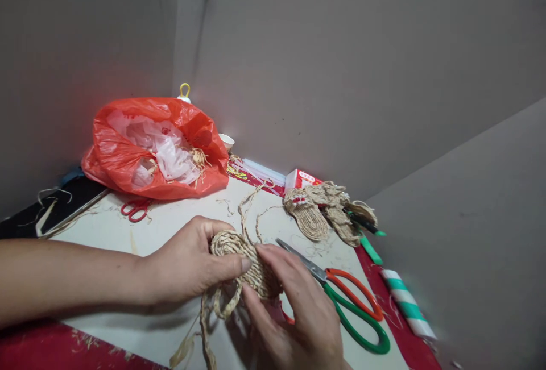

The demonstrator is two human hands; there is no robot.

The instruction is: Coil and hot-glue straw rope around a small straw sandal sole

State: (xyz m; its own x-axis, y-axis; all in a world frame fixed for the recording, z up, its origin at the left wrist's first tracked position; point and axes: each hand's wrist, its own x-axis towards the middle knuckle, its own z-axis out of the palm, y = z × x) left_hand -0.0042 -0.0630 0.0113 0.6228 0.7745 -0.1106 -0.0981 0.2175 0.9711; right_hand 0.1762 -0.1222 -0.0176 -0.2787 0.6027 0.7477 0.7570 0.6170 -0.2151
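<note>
A coiled straw-rope sole (pixel 228 243), made of twisted cord rows, is held up over the white board. My left hand (pixel 183 265) is closed on its left side, the thumb pressed flat across the rows. Around the sole's right end, my right hand (pixel 298 307) grips with thumb below and fingers above. Loose straw cord (pixel 205 330) hangs beneath, with a loop under the sole; more strands trail away at the back. Close to my right hand lie large scissors (pixel 327 276) with one orange and one green handle, blades pointing back left.
An open red plastic bag (pixel 115 165) holding straw and clear plastic stands at the back left, small red scissors (pixel 135 211) before it. Several finished-looking straw soles (pixel 313 219) lie back right near a red-and-white box (pixel 298 178). A green-striped white packet (pixel 407 304) lies right. Grey walls surround the board (pixel 170 336).
</note>
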